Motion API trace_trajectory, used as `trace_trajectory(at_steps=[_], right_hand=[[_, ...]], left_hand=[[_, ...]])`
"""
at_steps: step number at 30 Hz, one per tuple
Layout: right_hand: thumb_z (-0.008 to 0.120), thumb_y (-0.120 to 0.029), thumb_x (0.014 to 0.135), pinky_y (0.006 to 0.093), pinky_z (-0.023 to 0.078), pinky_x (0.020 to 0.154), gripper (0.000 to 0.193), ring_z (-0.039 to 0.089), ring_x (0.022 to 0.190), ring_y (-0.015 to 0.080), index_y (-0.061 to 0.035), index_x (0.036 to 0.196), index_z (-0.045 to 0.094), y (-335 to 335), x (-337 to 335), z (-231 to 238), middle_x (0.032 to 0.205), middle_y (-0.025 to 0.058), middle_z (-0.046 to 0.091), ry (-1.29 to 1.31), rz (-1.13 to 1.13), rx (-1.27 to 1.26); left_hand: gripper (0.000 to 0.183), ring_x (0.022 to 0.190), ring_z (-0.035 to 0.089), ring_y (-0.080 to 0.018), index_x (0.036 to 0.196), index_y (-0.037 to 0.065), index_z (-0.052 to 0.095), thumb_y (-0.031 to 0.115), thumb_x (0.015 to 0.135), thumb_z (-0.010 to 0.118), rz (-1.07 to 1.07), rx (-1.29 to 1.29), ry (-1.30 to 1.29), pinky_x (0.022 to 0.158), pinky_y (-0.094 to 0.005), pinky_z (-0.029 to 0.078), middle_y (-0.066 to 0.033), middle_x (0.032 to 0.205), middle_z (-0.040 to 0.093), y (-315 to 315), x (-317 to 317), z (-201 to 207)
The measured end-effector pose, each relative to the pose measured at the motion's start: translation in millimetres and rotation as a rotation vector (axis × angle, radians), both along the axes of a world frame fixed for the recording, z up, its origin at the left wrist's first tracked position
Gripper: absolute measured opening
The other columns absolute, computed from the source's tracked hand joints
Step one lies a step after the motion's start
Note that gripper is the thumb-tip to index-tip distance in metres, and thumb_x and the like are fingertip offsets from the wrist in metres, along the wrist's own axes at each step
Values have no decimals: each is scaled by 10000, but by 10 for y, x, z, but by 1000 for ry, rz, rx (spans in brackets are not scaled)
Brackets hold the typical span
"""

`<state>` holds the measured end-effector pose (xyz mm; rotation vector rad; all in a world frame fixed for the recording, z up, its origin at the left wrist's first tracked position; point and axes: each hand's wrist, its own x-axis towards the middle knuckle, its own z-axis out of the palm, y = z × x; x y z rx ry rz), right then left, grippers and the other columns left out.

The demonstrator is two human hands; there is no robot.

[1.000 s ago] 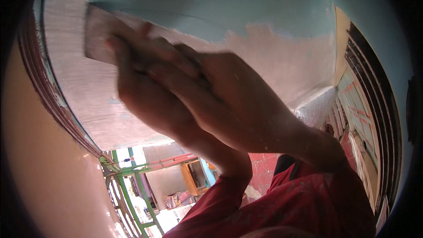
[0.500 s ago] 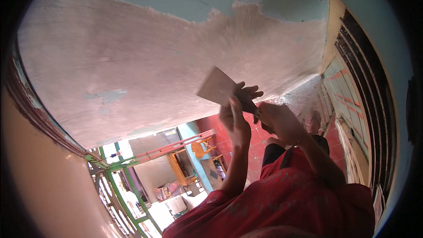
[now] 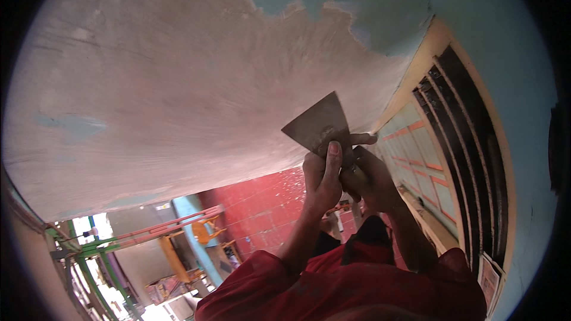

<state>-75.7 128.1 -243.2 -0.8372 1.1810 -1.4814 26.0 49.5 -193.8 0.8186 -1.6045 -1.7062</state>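
Observation:
A broad scraper [image 3: 321,120] with a flat, dull metal blade points up and away from me, in front of the scraped wall. My left hand [image 3: 323,179] grips it at the blade's base, thumb pressed on the near face. One finger stretches out beyond the blade's right edge. Close beside it, my right hand [image 3: 375,183] is closed around the handle, which is mostly hidden in the fingers. The wall [image 3: 196,83] shows a large pinkish bare area with a ragged border against blue-green paint [image 3: 380,0]. The blade appears apart from the wall.
To the right is a window or vent frame [image 3: 410,77] with dark slats and a panelled door [image 3: 419,160]. Red tiles [image 3: 256,202] cover the floor below. At lower left are a green metal grille [image 3: 89,261], an orange chair [image 3: 205,230] and furniture.
The blade has turned to point more upward. My left hand has shifted from spread fingers around the blade to its base, and my hands are closer together. The view has swung right.

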Motion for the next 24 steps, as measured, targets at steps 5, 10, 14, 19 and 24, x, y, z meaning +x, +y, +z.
trace_trajectory(at_steps=[5,10,14,19,24], right_hand=[[447,-330,1032,236,284,455,342,373,509,48,-47,870,550,-149,-241,243,641,-21,443,-302,214,-20],[444,-315,1034,219,302,494,358,390,558,28,0,950,591,-483,-192,894,660,-31,472,-335,48,108],[449,-320,1035,213,322,519,387,426,598,25,33,1084,600,-504,-186,583,687,-24,511,-165,-17,115],[461,-326,1033,231,323,500,430,432,579,35,42,1230,567,-514,-262,473,656,-22,517,-32,-21,169],[466,-326,1029,246,331,480,451,425,533,48,-2,1334,536,-601,-397,810,594,-21,493,97,-4,135]], left_hand=[[533,738,678,-186,1064,-110,634,366,1059,394,64,14,217,680,-286,540,-183,901,710,-132,-230,213],[535,727,665,-165,1027,-123,643,372,1053,442,249,-67,369,656,-260,514,-155,781,703,-336,-364,270],[547,660,650,-164,999,-129,643,381,1051,450,240,10,343,616,-256,498,-141,708,685,-394,-435,268],[546,611,634,-156,952,-125,656,376,1048,462,358,-2,389,581,-248,481,-138,681,674,-396,-568,192],[556,558,602,-138,890,-137,659,366,1044,478,499,-142,362,551,-240,465,-124,619,648,-481,-732,228]])
